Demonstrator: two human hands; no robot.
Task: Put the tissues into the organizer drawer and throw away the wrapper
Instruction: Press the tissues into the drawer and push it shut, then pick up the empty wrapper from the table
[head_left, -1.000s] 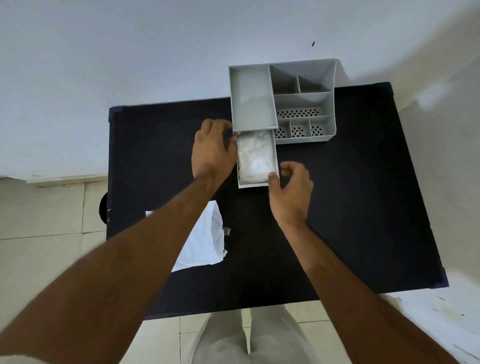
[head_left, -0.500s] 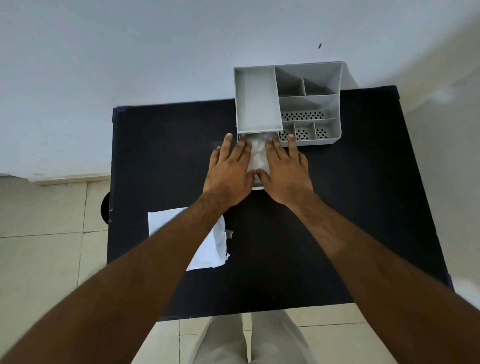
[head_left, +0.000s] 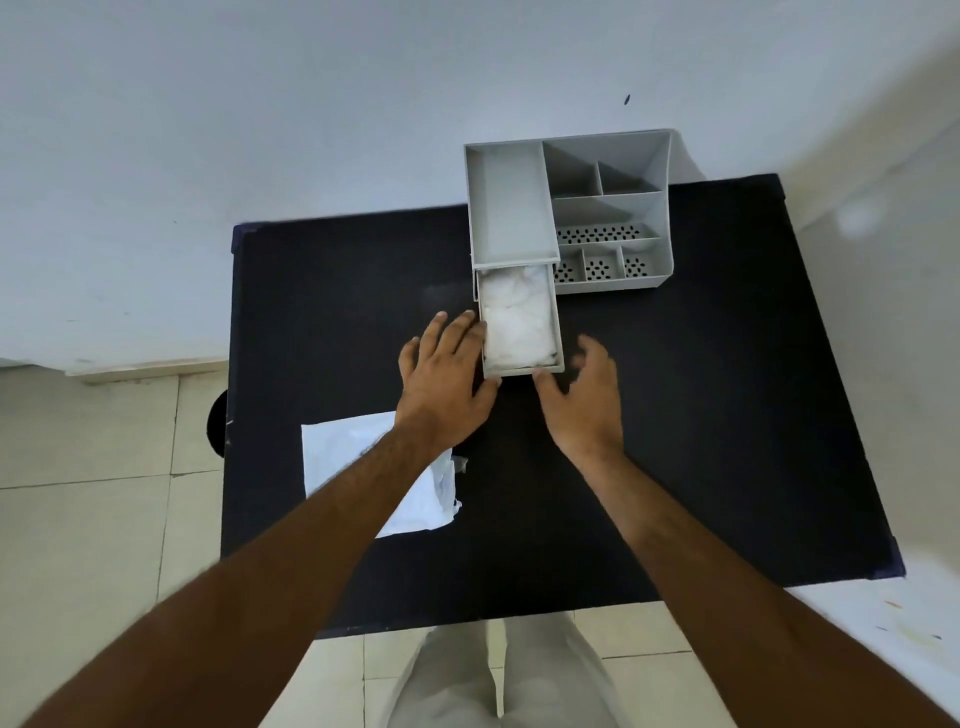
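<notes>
Tissues (head_left: 519, 325) fill the open drawer (head_left: 522, 369); both hands seemingly empty.

I am reading no words, labels, brands or numbers anywhere in front of me: nothing legible is showing on the grey organizer (head_left: 608, 208) at twelve o'clock or the white wrapper (head_left: 353, 457) at eight o'clock.

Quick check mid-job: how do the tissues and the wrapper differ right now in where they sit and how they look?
The tissues sit bunched inside the pulled-out grey drawer of the organizer; the wrapper lies flat on the black table, nearer the person. The tissues show fully between both hands; the wrapper is partly hidden under the left forearm. The tissues look soft and crumpled, the wrapper smoother with a torn edge. Both are white.
</notes>
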